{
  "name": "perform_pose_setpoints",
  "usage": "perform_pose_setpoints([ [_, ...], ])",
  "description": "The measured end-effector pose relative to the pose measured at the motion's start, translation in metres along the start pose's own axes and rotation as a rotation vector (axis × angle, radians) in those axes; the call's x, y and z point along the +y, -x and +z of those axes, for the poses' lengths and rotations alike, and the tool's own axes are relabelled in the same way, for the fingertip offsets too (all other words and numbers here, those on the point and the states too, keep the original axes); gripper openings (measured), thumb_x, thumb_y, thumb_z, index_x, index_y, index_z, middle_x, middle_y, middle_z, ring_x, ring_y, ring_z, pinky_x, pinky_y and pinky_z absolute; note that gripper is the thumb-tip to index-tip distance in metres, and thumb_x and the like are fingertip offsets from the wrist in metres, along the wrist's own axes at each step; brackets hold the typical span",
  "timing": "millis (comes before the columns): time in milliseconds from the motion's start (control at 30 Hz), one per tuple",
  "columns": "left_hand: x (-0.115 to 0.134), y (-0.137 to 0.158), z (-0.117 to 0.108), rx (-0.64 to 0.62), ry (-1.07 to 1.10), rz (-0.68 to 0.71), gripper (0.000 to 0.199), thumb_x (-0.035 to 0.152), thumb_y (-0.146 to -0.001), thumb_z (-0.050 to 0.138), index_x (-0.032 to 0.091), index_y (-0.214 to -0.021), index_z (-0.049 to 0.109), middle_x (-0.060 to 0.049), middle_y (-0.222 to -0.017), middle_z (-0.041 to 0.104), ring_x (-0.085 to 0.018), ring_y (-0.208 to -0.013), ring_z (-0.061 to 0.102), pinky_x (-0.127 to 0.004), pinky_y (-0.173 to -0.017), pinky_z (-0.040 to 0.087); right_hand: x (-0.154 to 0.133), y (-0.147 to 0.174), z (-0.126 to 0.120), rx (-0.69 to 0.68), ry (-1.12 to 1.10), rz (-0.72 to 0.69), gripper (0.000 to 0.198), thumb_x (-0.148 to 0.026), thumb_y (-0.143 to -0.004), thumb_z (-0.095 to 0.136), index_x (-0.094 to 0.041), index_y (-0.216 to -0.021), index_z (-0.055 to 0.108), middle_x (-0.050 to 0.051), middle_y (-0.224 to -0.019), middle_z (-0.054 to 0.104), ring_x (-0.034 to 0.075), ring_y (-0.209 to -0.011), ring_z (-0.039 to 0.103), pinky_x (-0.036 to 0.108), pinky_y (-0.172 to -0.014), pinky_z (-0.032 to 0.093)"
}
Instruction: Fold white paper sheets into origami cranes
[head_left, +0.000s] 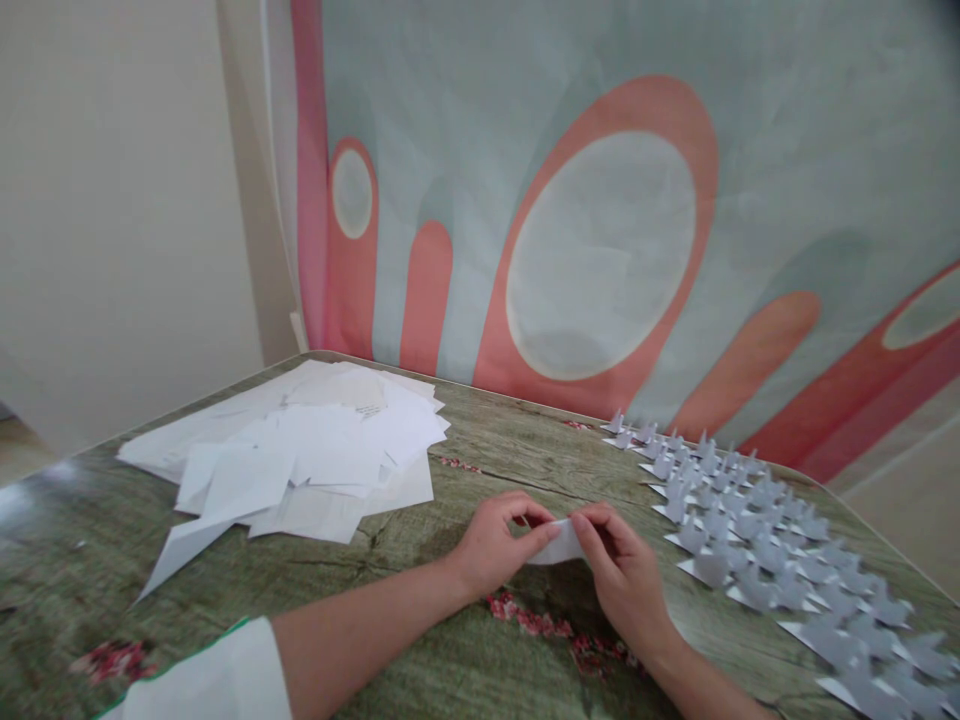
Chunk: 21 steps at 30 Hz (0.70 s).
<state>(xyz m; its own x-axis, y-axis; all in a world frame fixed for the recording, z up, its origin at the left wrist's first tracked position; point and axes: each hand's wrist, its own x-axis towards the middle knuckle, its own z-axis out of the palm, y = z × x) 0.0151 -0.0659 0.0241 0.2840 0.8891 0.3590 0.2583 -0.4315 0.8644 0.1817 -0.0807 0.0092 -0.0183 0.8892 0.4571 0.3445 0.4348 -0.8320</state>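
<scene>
A small folded piece of white paper point(559, 545) is held between my two hands, just above the table. My left hand point(499, 545) pinches its left end between thumb and fingers. On the other side, my right hand point(619, 560) grips the paper's right end the same way. The fingers hide part of the folds, so the full shape cannot be made out.
Many loose white paper sheets point(330, 440) lie in a spread heap at the left. Rows of small folded paper figures point(750, 520) stand along the right side. The wood-grain table point(480, 420) with printed flowers meets a patterned backdrop point(450, 120) at the back.
</scene>
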Motion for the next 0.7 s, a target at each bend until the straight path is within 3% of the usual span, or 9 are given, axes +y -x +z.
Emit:
perform_pose_setpoints([
  [200,0.001,-0.001,0.000,-0.020,0.028,-0.004,0.017,0.027,-0.078,0.058,0.014,-0.073,0.067,-0.003,-0.073,0.065,-0.014,-0.071,0.057,-0.022,-0.070,0.042,-0.002,0.001,0.001,-0.037,0.025,-0.018,0.022,-0.035,-0.084,0.051,-0.018,-0.074,0.059,0.001,-0.068,0.055,0.015,-0.065,0.051,0.025,-0.061,0.041],
  [500,-0.006,-0.005,-0.001,0.016,0.199,-0.178,0.024,0.035,-0.076,0.058,0.012,-0.073,0.066,-0.003,-0.069,0.064,-0.013,-0.064,0.054,-0.021,-0.061,0.042,-0.007,-0.001,0.001,-0.083,-0.062,0.107,0.031,-0.043,-0.086,0.044,-0.017,-0.089,0.061,0.002,-0.074,0.058,0.017,-0.070,0.053,0.024,-0.062,0.043],
  [700,-0.011,-0.005,0.000,0.009,0.264,-0.200,0.026,0.036,-0.076,0.059,0.011,-0.074,0.064,-0.002,-0.066,0.061,-0.011,-0.059,0.051,-0.020,-0.056,0.040,0.002,0.000,0.003,-0.101,0.009,0.077,0.025,-0.040,-0.084,0.051,-0.017,-0.080,0.061,0.001,-0.071,0.058,0.016,-0.066,0.053,0.025,-0.061,0.042],
])
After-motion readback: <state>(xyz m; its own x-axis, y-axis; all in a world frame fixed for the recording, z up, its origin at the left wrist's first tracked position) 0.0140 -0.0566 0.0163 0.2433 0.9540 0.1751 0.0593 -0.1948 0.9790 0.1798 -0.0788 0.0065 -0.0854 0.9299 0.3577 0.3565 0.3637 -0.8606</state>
